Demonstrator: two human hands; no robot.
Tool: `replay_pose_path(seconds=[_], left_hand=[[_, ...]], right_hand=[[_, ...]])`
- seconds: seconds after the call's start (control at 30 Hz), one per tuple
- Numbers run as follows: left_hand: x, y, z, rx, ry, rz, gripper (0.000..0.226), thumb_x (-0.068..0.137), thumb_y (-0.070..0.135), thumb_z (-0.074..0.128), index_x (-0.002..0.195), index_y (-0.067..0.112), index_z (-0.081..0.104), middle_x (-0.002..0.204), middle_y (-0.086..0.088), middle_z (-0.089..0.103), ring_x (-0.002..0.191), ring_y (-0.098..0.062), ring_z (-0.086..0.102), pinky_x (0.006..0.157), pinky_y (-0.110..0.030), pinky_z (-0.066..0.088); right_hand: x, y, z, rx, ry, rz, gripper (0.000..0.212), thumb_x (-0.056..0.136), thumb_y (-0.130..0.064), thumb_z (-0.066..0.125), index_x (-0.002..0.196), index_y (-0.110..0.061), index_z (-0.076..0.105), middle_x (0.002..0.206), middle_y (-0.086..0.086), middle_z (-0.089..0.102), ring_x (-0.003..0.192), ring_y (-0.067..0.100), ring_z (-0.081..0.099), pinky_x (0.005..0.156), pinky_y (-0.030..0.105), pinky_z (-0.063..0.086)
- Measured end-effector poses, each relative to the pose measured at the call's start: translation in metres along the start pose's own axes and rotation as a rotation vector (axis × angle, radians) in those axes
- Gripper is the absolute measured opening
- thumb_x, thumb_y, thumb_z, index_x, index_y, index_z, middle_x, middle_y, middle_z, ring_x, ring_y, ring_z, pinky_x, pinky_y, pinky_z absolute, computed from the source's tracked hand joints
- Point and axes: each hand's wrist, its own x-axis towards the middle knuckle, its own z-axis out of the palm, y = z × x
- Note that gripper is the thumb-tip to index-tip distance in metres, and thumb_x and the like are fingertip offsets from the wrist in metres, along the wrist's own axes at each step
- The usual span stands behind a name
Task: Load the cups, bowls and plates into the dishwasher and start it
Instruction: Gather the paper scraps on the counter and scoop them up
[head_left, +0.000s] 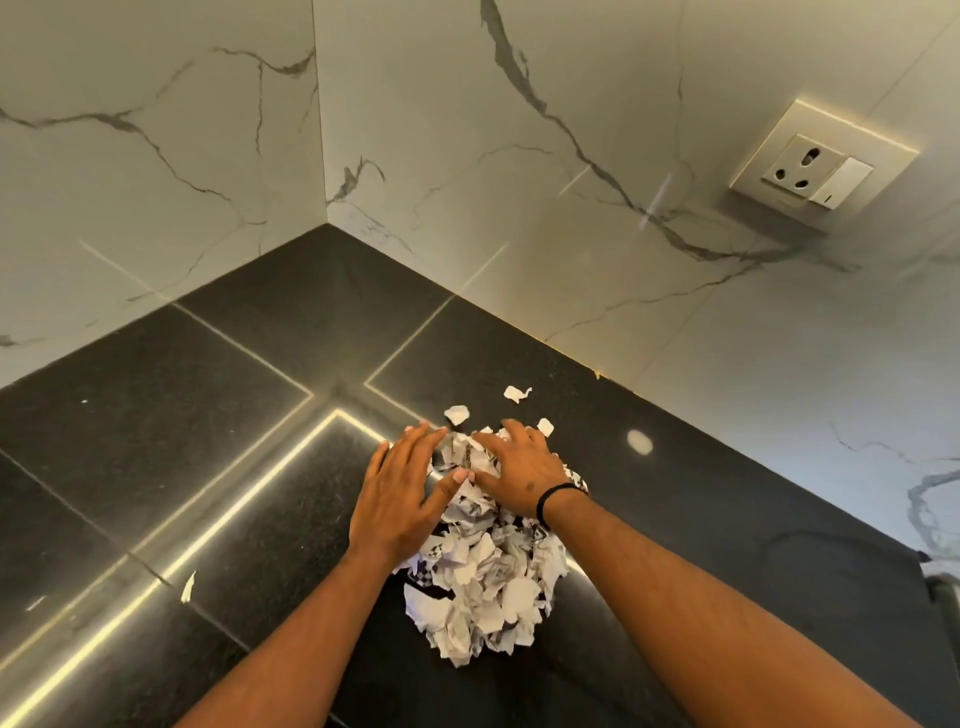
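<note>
— How are our hands lying?
— Left hand (402, 493) flat, fingers straight, palm down; right hand (519, 470) beside it, fingers spread, thumbs nearly meeting.
— And our arms?
— Both forearms stretched forward, bare.

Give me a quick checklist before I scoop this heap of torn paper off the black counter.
1. Left hand at the pile of torn white printed paper scraps: ok, fingers straight, against its left side.
2. Right hand on the pile: ok, spread on top at the far end.
3. Scraps all gathered: not ok, strays lie beyond the pile and on the near left.
4. Black stone counter free around the pile: ok, apart from strays.
5. White wall socket clear of the work: ok, nothing plugged in.
6. Bin or dishwasher nearby: cannot tell, neither in view.
</note>
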Motion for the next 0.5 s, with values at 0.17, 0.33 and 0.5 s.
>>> replay_pose_path(seconds=[0.17, 0.33, 0.5], left_hand=[[0.0, 0.0, 0.003, 0.028, -0.013, 0.01, 0.078, 0.093, 0.079, 0.01, 0.157, 0.036, 0.026, 0.166, 0.008, 0.019, 0.153, -0.004, 0.006, 0.127, -0.04, 0.001], [0.001, 0.0, 0.003, 0.074, -0.036, 0.01, 0.077, 0.094, 0.079, 0.007, 0.157, 0.038, 0.022, 0.167, 0.01, 0.014, 0.154, -0.006, 0.004, 0.127, -0.041, 0.0], [0.001, 0.0, 0.004, 0.089, -0.045, 0.003, 0.08, 0.093, 0.08, 0.004, 0.159, 0.038, 0.018, 0.167, 0.012, 0.009, 0.154, -0.005, 0.001, 0.127, -0.041, -0.002]], right_hand=[[-0.027, 0.0, -0.006, -0.039, 0.041, 0.017, 0.067, 0.087, -0.073, 0.048, 0.146, -0.043, 0.036, 0.152, 0.004, 0.036, 0.14, 0.031, 0.033, 0.109, 0.061, 0.035], [0.002, 0.006, -0.032, -0.012, 0.274, 0.03, 0.057, 0.1, -0.053, 0.045, 0.145, -0.017, 0.045, 0.145, 0.009, 0.046, 0.134, 0.03, 0.041, 0.108, 0.047, 0.042], [0.047, 0.009, -0.041, 0.137, 0.067, 0.108, 0.072, 0.099, -0.048, 0.052, 0.156, -0.011, 0.026, 0.163, 0.014, 0.018, 0.147, 0.033, 0.027, 0.118, 0.047, 0.033]])
